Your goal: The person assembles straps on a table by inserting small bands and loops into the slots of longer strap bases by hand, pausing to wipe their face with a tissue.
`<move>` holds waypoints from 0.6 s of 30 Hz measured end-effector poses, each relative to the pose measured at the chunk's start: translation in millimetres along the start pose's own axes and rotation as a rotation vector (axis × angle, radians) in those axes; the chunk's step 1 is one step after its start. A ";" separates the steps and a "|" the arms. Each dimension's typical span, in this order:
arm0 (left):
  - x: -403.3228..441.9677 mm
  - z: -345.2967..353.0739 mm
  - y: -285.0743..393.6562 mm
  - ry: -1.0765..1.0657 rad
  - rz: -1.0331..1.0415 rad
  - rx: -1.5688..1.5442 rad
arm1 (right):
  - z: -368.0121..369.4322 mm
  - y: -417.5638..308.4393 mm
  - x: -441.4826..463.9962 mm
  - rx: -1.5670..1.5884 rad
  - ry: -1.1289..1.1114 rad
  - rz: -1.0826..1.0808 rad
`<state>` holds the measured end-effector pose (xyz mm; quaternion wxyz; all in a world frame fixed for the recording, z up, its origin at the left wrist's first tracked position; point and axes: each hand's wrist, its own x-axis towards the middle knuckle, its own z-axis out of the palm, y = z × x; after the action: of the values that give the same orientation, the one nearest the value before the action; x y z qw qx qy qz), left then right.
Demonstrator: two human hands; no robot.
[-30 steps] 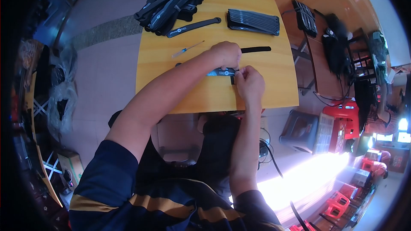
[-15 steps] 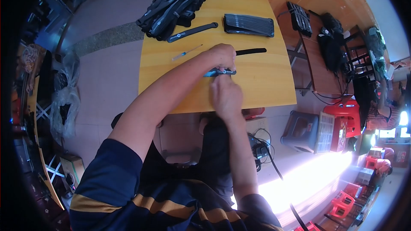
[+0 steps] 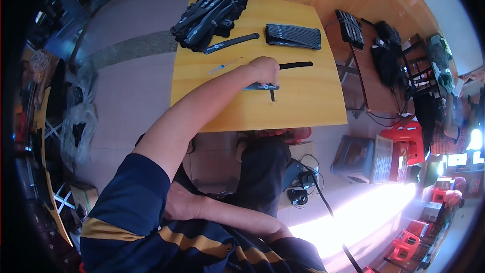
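Note:
On the yellow table (image 3: 308, 106), my left hand (image 3: 265, 71) is closed on a black strap piece with a printed label (image 3: 261, 86). A black strip (image 3: 297, 64) sticks out to the right of this hand, and a short thin dark strip (image 3: 273, 95) lies just below it. My right hand (image 3: 183, 202) is low at my body, beside the left sleeve, with its fingers hidden. A thin pointed tool with a blue part (image 3: 222, 66) lies left of my left hand. Behind it is a single printed black strap (image 3: 232, 43).
A heap of black straps (image 3: 209, 17) sits at the back left of the table, a neat stack of them (image 3: 293, 36) at the back right. Another bundle (image 3: 349, 29) is on a brown table (image 3: 371, 81). A grey stool (image 3: 353, 156) and cables stand to the right.
My right hand has left the strap and moved down and left to my body. My left hand stays closed at the strap. The view has shifted slightly.

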<state>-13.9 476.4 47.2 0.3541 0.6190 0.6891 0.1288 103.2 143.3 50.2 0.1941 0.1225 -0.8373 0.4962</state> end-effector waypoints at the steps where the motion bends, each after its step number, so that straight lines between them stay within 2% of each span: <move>1: -3.7 2.7 -3.9 0.005 -0.005 0.003 | -0.2 -2.3 -1.0 0.099 -0.120 0.080; 3: -13.5 4.1 -8.3 0.104 0.192 -0.169 | -43.3 -4.1 -0.1 0.261 -0.051 0.130; 4: -24.4 0.4 -6.4 0.126 0.250 -0.294 | -63.7 -2.9 -2.8 0.300 -0.055 0.170; 5: -40.7 -4.8 -3.7 0.136 0.246 -0.293 | -78.5 -0.5 -9.1 0.328 -0.007 0.160; 7: -83.0 -20.6 -0.3 0.048 0.279 -0.625 | -106.9 8.1 -24.5 0.424 0.031 0.236; 9: -138.4 -35.8 -7.1 -0.033 0.268 -0.568 | -131.4 9.2 -36.4 0.478 0.180 0.222; 11: -198.2 -44.3 -19.8 -0.157 0.329 -0.581 | -153.2 3.8 -46.1 0.700 0.215 0.413; 13: -250.2 -39.9 -36.1 -0.235 0.314 -0.529 | -164.5 9.2 -54.1 0.698 0.252 0.483; 16: -321.4 -22.1 -51.0 -0.168 0.238 -0.547 | -169.9 15.2 -54.9 0.644 0.308 0.445; 18: -350.7 -6.8 -62.1 -0.044 0.004 -0.776 | -167.4 16.0 -51.8 0.620 0.464 0.367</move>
<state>-71.7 134.5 129.0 0.5764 0.4429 0.5802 0.3673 177.2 298.7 86.9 0.2400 -0.0908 -0.5905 0.7652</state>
